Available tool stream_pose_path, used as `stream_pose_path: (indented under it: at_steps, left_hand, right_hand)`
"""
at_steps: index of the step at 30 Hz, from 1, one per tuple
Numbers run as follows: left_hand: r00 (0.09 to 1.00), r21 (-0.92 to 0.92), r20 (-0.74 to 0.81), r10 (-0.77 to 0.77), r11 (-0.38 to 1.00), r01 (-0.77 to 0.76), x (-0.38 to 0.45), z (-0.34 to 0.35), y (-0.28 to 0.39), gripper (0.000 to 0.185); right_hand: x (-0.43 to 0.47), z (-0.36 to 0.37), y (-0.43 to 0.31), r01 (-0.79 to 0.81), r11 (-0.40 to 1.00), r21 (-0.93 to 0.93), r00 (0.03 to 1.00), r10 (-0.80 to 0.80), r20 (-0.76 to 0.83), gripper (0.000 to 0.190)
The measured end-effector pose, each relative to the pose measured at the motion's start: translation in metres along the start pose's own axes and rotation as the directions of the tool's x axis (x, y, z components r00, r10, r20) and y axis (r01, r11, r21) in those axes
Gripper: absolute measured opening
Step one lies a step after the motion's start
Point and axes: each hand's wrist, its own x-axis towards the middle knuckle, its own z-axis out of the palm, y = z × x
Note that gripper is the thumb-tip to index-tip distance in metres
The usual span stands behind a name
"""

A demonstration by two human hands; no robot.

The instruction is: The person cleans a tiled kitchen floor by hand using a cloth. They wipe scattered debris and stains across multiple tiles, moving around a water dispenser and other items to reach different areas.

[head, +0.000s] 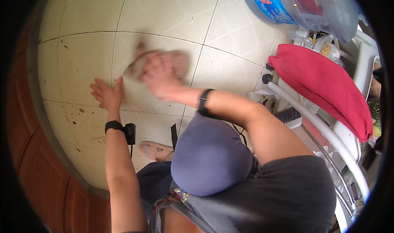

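My right hand [161, 76] presses on a brownish cloth [180, 63] that lies on the cream floor tiles [160, 5]; both are blurred. Its fingers are spread over the cloth, and whether they grip it does not show. My left hand [107, 94] is at the left, fingers apart, holding nothing, on or just above the tiles. Dark crumbs and specks [81, 110] are scattered on the tiles below and left of it. Each wrist wears a black band. A small black box [130, 134] with a cable hangs at the left wristband.
Brown wooden cabinet doors [46, 159] run along the left. At the right stand a large clear water bottle [326, 11], a white tubular rack [323, 134] with a red cloth [320, 85], and a dustpan with a brush [286, 114]. A pink slipper [157, 151] is near my knee.
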Motion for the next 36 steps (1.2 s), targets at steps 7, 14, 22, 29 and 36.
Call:
stream_pose_path:
  at_steps: [7,14,22,29,36]
  left_hand:
    - [0.949,-0.153,-0.007,0.315,0.938,-0.312,0.025,-0.002,-0.088,0.083]
    - [0.968,-0.058,-0.036,0.248,0.967,-0.25,-0.006,-0.026,-0.05,0.088]
    - [0.985,-0.332,0.0,0.171,0.929,-0.161,0.005,-0.041,-0.061,0.078]
    - [0.917,-0.562,-0.131,0.378,0.734,-0.383,-0.066,-0.01,0.057,0.079]
    - [0.714,0.014,-0.14,0.686,0.722,-0.692,-0.044,-0.002,0.018,0.065]
  right_hand:
    - [0.035,-0.017,0.0,0.374,0.926,0.04,0.915,-0.362,-0.179,0.031]
    - [-0.075,-0.048,0.2,-0.392,0.92,0.009,0.8,0.345,-0.49,0.054]
    - [0.017,-0.024,0.096,-0.488,0.872,0.044,0.836,0.481,-0.264,0.062]
    - [0.029,-0.034,-0.008,-0.161,0.558,0.814,0.969,0.246,0.023,0.051]
    - [-0.077,-0.233,0.066,-0.307,0.499,0.81,0.812,0.582,-0.05,0.037]
